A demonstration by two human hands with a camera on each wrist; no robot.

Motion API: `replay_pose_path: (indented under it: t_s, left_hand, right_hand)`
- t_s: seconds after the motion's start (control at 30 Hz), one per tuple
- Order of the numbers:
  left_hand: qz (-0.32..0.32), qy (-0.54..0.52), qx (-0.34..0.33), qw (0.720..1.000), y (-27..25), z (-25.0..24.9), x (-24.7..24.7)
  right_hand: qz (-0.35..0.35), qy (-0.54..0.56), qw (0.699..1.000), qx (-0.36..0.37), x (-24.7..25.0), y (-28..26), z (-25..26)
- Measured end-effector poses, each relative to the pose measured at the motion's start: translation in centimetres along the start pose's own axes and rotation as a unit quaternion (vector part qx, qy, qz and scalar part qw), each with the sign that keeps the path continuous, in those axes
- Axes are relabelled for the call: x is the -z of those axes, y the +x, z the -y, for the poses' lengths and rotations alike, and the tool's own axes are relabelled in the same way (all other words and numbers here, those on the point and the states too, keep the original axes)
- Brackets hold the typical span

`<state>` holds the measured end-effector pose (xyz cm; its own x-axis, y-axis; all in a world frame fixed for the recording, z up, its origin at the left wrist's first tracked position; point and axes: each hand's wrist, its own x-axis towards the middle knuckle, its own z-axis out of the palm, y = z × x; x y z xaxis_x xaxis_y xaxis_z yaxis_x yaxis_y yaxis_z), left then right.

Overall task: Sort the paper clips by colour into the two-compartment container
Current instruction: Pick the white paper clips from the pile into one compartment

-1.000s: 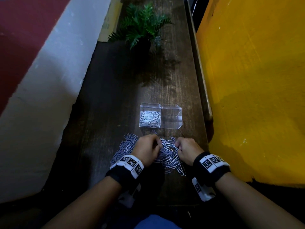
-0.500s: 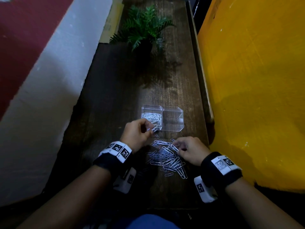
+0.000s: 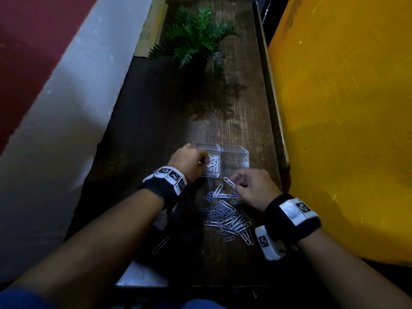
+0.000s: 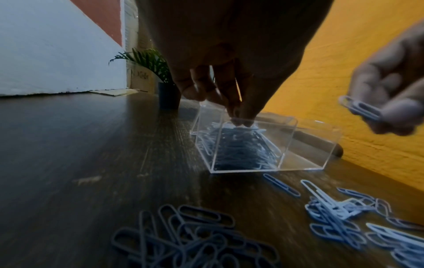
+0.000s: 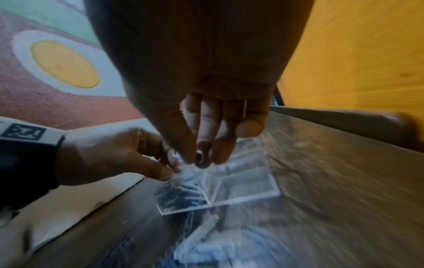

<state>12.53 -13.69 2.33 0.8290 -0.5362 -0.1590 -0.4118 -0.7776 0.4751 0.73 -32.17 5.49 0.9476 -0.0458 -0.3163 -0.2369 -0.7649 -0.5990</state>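
Note:
A clear two-compartment container (image 3: 245, 152) stands on the dark wooden table. Its left compartment (image 4: 241, 150) holds several paper clips; the right compartment (image 4: 307, 143) looks empty. My left hand (image 3: 206, 161) hovers over the left compartment, fingertips (image 4: 239, 119) pinched at its rim on what looks like a pale paper clip. My right hand (image 3: 236, 182) is just in front of the container and pinches a pale clip (image 4: 358, 108) above the table. A loose pile of pale clips (image 3: 225, 217) lies between my wrists. Darker clips (image 4: 195, 235) lie under my left forearm.
A potted fern (image 3: 196, 41) stands at the far end of the table. A yellow wall (image 3: 345, 130) and a raised table edge (image 3: 275, 130) close off the right side. A white wall (image 3: 66, 130) runs along the left. Bare wood lies beyond the container.
My left hand rose from the pile and went forward to the left compartment. My right hand lifted a clip off the pile and moved towards the container.

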Motion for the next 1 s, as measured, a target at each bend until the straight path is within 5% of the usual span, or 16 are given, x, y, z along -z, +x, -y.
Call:
replay_pose_path:
  t_s: [0.27, 0.47, 0.7, 1.0]
  left_hand:
    - [-0.161, -0.062, 0.002, 0.985, -3.4, 0.6, -0.1]
    - [-0.074, -0.043, -0.003, 0.996, -6.7, -1.4, -3.7]
    - [0.032, 0.027, 0.039, 0.998, -4.9, -2.8, -5.4]
    - [0.029, 0.004, 0.058, 0.998, -5.6, -1.8, -5.0]
  right_hand:
    - [-0.05, -0.097, 0.993, 0.033, -0.5, 5.9, 4.6]
    - [-0.036, -0.125, 0.99, 0.057, -1.8, 6.8, 4.7]
    - [-0.077, -0.073, 0.993, 0.054, -1.1, 2.1, 0.6]
    - [0.047, -0.147, 0.988, 0.001, -3.9, -1.5, -1.9]
